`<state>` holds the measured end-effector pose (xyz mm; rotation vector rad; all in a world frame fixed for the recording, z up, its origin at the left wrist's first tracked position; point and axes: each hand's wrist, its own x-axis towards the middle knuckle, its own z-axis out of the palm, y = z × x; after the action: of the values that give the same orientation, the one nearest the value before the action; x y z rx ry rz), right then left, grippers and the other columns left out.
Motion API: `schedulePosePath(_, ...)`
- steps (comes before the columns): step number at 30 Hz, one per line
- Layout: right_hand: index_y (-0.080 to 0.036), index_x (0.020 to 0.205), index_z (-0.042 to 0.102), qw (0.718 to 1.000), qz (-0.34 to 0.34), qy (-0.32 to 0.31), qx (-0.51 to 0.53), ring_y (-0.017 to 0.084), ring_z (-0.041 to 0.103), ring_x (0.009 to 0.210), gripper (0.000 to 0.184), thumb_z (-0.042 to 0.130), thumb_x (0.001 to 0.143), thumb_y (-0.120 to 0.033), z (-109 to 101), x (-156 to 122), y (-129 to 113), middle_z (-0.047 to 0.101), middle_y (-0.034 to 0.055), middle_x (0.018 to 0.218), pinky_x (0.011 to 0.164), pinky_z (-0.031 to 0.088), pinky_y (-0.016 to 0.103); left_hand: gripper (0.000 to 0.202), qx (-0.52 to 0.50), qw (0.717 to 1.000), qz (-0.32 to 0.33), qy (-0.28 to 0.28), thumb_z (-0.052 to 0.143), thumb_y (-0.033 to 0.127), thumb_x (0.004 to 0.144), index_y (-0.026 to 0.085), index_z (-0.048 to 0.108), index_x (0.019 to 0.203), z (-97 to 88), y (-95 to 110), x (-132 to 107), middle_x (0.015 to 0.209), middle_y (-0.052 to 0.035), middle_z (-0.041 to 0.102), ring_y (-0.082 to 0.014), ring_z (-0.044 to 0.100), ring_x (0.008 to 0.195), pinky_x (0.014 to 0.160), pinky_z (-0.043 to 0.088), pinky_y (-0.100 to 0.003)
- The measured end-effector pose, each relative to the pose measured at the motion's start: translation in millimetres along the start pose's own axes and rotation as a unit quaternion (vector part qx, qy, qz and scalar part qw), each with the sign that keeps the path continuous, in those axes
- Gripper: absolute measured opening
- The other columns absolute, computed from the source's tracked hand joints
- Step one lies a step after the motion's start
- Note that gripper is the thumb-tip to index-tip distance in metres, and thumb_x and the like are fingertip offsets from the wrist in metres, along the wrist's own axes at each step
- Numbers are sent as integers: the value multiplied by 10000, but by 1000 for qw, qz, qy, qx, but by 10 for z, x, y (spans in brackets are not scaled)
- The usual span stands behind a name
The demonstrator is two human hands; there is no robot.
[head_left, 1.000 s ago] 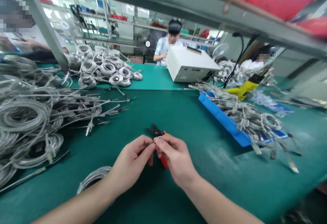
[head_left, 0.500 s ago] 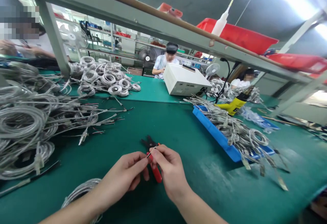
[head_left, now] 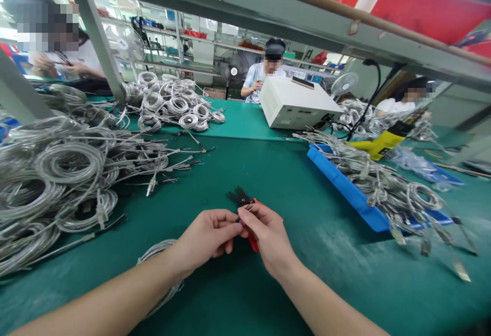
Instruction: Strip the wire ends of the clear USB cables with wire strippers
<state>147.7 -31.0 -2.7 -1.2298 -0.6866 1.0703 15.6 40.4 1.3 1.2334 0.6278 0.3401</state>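
Observation:
My left hand and my right hand meet at the fingertips over the green bench, both pinched on a thin wire end. The wire belongs to a clear coiled cable that runs under my left forearm. Red-handled wire strippers with black jaws lie on the mat under my right hand; its palm hides most of the handles. I cannot tell whether my right hand also grips the strippers.
Heaps of coiled clear cables cover the left side, more coils lie at the back. A blue tray with cables sits right, beside a yellow tool and a white box. People work beyond the bench.
My view tipped up and then back down. Both hands stay pinched together on the wire end above the strippers; the fingers shift only slightly.

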Motion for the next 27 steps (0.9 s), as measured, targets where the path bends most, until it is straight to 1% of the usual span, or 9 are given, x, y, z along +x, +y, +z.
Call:
schedulePosePath(2,-193,696,703,1000,1,4,6,123,520,545,227,810,733,-390,2,6,-5,602,-11,625,540,403,264,344,-15,1000,-6,3,712,477,772,140,664,822,-5,4,4,652,-1,627,-42,332,423,409,169,-203)
schedulePosePath(4,-192,696,713,1000,5,6,12,125,542,547,223,819,719,-387,0,13,-14,619,-7,636,540,416,263,364,-33,999,-3,4,734,488,752,138,652,811,-10,7,4,718,-22,661,-31,302,424,415,143,-209)
schedulePosePath(7,-189,713,713,1000,17,8,14,133,559,532,241,823,710,-403,-8,22,-32,642,1,630,510,414,261,371,-45,999,0,1,746,486,746,135,648,813,-17,-1,-1,793,-50,688,-30,312,439,422,137,-214)
schedulePosePath(13,-181,732,730,1000,19,0,15,141,584,545,241,816,716,-406,-33,42,-45,661,12,626,556,446,276,363,-63,998,3,6,739,480,758,136,636,813,-26,-6,-11,788,-50,689,-30,308,440,427,136,-214)
schedulePosePath(18,-181,748,720,999,18,-7,30,142,580,551,223,806,731,-386,-47,53,-26,654,11,627,566,452,280,399,-61,998,6,18,754,507,725,140,624,808,-11,23,-13,796,-62,701,-35,325,435,424,147,-214)
schedulePosePath(22,-182,737,693,999,25,-17,26,143,592,554,232,791,743,-393,-56,49,-38,666,18,647,550,449,275,391,-50,998,9,25,743,507,728,140,630,804,-5,17,-2,779,-55,697,-38,329,431,418,162,-213)
schedulePosePath(25,-196,715,654,1000,18,-21,3,142,597,546,228,774,757,-385,-65,41,-48,665,12,636,518,429,262,347,-40,999,13,24,732,470,744,141,639,805,-14,-26,17,783,-53,705,-39,340,429,416,181,-214)
schedulePosePath(27,-197,712,653,999,0,-20,-28,139,596,544,214,766,761,-372,-75,42,-54,665,8,631,528,434,264,303,-35,999,17,22,728,431,754,147,643,814,-24,-60,31,791,-54,716,-42,364,433,419,200,-214)
